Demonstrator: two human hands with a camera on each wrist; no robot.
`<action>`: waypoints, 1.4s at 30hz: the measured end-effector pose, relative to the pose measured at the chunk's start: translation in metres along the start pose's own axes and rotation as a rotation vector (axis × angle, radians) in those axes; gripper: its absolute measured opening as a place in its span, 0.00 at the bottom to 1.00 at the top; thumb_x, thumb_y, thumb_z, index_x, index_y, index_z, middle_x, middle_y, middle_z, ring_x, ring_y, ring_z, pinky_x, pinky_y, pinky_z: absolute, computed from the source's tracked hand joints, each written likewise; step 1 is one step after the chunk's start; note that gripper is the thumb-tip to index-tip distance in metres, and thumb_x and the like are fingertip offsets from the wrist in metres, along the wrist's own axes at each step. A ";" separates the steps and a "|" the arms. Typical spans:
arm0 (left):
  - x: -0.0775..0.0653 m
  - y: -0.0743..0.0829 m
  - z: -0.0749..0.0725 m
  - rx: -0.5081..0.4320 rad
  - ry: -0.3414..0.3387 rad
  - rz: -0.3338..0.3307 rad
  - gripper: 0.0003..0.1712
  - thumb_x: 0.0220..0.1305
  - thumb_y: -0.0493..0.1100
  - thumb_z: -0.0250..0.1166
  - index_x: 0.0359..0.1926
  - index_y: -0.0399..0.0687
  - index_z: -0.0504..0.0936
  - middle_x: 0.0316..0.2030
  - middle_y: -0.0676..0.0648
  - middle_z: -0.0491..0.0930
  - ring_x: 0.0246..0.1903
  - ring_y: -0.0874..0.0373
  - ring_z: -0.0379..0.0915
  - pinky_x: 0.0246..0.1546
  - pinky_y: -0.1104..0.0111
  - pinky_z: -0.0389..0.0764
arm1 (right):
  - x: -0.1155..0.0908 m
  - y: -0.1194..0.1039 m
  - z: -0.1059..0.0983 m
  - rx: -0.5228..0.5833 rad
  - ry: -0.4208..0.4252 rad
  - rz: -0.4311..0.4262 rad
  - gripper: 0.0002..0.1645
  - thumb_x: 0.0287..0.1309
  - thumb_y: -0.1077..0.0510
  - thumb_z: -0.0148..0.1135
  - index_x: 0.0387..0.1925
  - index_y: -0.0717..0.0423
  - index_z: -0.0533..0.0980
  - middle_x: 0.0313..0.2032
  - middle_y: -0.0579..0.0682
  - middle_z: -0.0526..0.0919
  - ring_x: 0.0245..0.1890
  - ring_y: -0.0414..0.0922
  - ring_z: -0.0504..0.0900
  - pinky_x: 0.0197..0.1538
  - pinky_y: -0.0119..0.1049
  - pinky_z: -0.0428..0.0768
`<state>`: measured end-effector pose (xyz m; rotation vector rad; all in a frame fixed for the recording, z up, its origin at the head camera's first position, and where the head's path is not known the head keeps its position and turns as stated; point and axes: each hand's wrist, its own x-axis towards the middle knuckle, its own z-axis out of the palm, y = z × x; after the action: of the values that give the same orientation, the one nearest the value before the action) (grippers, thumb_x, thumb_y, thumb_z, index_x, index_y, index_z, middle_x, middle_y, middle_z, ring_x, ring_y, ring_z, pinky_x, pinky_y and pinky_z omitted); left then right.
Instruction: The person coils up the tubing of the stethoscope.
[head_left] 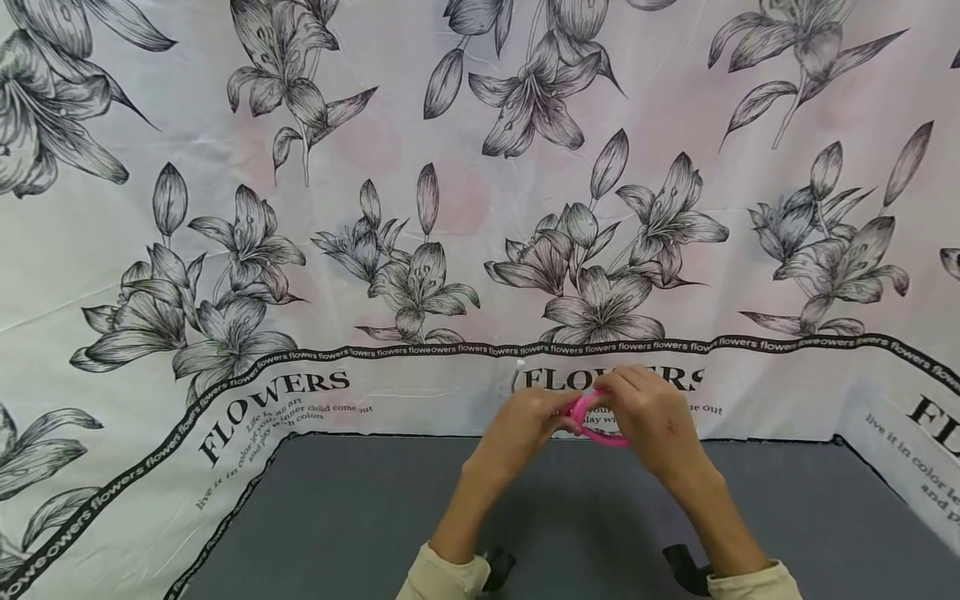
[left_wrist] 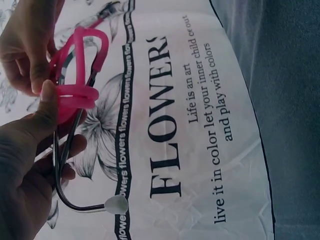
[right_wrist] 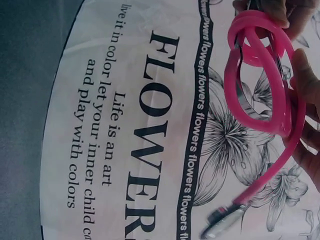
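Held between two hands at the far edge of a dark gray tabletop (head_left: 360,508), before a flower-printed cloth (head_left: 420,392), a pink-tubed stethoscope (head_left: 603,438) hangs clear of the surface. From my remote post I see the left hand (head_left: 525,421) pinching the wound tubing, thumb pressed on it, and the right hand (head_left: 652,417) gripping the looped part, fingers curled in. I judge the bundling well along: tubing is doubled and wrapped about the metal ear tubes. Left outside the bundle are a chestpiece (right_wrist: 222,222) on its loose tail and a white eartip (left_wrist: 116,204).
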<state>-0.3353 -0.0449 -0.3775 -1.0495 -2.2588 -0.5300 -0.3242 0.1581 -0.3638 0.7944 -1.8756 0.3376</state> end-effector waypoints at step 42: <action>-0.004 0.002 -0.021 -0.058 -0.022 0.117 0.21 0.65 0.44 0.74 0.58 0.50 0.88 0.42 0.53 0.92 0.35 0.60 0.79 0.40 0.75 0.72 | -0.007 0.020 -0.013 0.569 -0.208 0.292 0.10 0.57 0.75 0.70 0.38 0.60 0.86 0.33 0.51 0.89 0.34 0.29 0.85 0.38 0.22 0.82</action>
<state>-0.3239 -0.0578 -0.3641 -1.2134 -2.1970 -0.5395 -0.3262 0.1833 -0.3621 0.9526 -2.1228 1.0392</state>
